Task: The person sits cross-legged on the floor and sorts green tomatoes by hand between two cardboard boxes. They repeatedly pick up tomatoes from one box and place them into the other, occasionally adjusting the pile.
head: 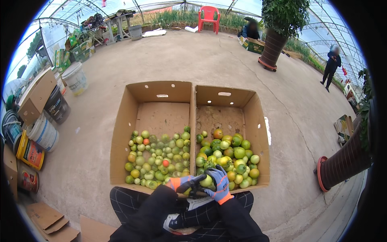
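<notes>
Both hands wear blue-grey gloves with dark fingers and orange cuffs, over the near edge of two cardboard boxes. A pale green tomato (206,180) sits between them. My right hand (219,183) curls around it from the right, and the fingers of my left hand (188,183) meet it from the left. Part of another greenish tomato (187,191) shows beneath my left hand; whether that hand grips it is unclear. In the left box (119,145) lie many small green tomatoes (159,175) with a few orange-red ones. Larger green and orange-tinged tomatoes (239,152) fill the near half of the right box (262,145).
Buckets (45,133) and cardboard boxes (36,93) line the left side. Flattened cardboard (48,216) lies at lower left. Potted plants (273,45) stand on the right. A red plastic chair (209,18) is at the back. Two people are farther off, one beside a box (252,45).
</notes>
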The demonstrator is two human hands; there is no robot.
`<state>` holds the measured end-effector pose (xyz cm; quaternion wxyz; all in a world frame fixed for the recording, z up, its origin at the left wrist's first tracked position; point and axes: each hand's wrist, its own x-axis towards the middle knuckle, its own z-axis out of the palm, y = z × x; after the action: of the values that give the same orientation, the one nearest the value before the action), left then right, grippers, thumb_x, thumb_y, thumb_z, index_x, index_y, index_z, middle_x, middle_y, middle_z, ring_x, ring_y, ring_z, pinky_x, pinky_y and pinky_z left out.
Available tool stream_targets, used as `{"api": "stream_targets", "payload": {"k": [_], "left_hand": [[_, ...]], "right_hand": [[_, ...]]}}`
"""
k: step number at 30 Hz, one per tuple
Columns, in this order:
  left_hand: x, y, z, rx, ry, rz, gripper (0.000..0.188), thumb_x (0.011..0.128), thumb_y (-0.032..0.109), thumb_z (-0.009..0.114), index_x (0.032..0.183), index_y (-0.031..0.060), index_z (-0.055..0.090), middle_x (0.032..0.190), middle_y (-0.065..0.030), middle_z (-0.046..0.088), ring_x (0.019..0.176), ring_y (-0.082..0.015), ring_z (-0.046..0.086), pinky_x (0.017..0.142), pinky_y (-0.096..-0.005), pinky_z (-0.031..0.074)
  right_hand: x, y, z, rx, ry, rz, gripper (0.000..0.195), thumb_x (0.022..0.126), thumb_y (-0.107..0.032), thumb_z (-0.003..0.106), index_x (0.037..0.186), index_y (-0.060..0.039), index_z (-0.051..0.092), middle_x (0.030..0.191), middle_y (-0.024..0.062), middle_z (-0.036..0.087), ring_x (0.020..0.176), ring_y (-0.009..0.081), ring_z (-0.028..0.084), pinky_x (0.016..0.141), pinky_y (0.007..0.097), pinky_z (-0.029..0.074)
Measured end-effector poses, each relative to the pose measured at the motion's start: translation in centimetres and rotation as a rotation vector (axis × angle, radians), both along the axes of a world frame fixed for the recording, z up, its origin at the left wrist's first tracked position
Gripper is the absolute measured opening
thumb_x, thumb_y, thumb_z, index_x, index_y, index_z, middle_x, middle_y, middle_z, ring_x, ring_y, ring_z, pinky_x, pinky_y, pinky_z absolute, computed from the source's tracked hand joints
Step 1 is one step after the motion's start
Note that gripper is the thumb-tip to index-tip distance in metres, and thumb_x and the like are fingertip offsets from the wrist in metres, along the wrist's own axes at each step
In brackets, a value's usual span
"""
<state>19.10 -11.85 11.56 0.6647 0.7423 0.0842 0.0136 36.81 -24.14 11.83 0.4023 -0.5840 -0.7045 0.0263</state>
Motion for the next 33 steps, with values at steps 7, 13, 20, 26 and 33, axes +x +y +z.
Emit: {"api": "stream_targets", "payload": {"k": [7, 13, 20, 26, 33], "left_hand": [[-0.1, -2.0, 2.6, -0.708, 0.282, 0.273, 0.067, 0.091, 0.061, 0.043, 0.101, -0.0034, 0.061, 0.053, -0.0016, 0.046, 0.047, -0.0114, 0.042, 0.051, -0.0248, 0.036], [0.1, -1.7, 1.7, -0.466, 0.243, 0.209, 0.069, 0.094, 0.059, 0.036, 0.104, -0.0028, 0.064, 0.052, -0.0018, 0.049, 0.049, -0.0105, 0.047, 0.053, -0.0245, 0.039], [0.8, -2.5, 2.0, -0.42, 0.266, 0.254, 0.069, 0.094, 0.058, 0.036, 0.103, -0.0038, 0.065, 0.049, -0.004, 0.049, 0.047, -0.0126, 0.049, 0.051, -0.0268, 0.039], [0.5, -2.4, -1.0, -0.376, 0.064, 0.256, 0.041, 0.099, 0.034, 0.039, 0.124, 0.0044, 0.054, 0.097, -0.0139, 0.066, 0.055, -0.0148, 0.057, 0.065, -0.0305, 0.051], [-0.8, -1.7, -5.0, -1.564, -0.365, 0.033, 0.084, 0.087, 0.071, 0.026, 0.131, 0.0007, 0.041, 0.134, -0.0132, 0.046, 0.123, -0.0236, 0.045, 0.109, -0.0454, 0.026]], "right_hand": [[0.1, 0.8, -2.2, 0.023, 0.215, -0.336, 0.062, 0.068, -0.027, 0.079, 0.12, -0.0043, 0.055, 0.112, 0.0159, 0.058, 0.103, 0.0337, 0.054, 0.092, 0.0416, 0.041], [1.2, 4.4, -1.8, -0.262, -0.269, -0.64, 0.074, 0.068, -0.036, 0.074, 0.131, -0.0116, 0.046, 0.126, 0.0104, 0.052, 0.12, 0.0302, 0.043, 0.106, 0.0463, 0.026], [3.9, 7.0, -1.8, -0.306, -0.223, -0.875, 0.068, 0.079, -0.042, 0.062, 0.136, -0.0133, 0.042, 0.127, 0.0109, 0.052, 0.114, 0.0273, 0.05, 0.103, 0.0464, 0.031], [4.2, 4.0, 2.2, 0.187, -0.08, -0.641, 0.045, 0.082, -0.018, 0.06, 0.125, -0.0059, 0.054, 0.115, 0.0124, 0.059, 0.108, 0.0278, 0.054, 0.106, 0.0476, 0.028], [-5.3, -0.6, 4.6, -0.094, -0.151, 0.115, 0.063, 0.067, -0.035, 0.07, 0.123, -0.0103, 0.055, 0.121, 0.009, 0.055, 0.116, 0.0287, 0.048, 0.104, 0.051, 0.029]]}}
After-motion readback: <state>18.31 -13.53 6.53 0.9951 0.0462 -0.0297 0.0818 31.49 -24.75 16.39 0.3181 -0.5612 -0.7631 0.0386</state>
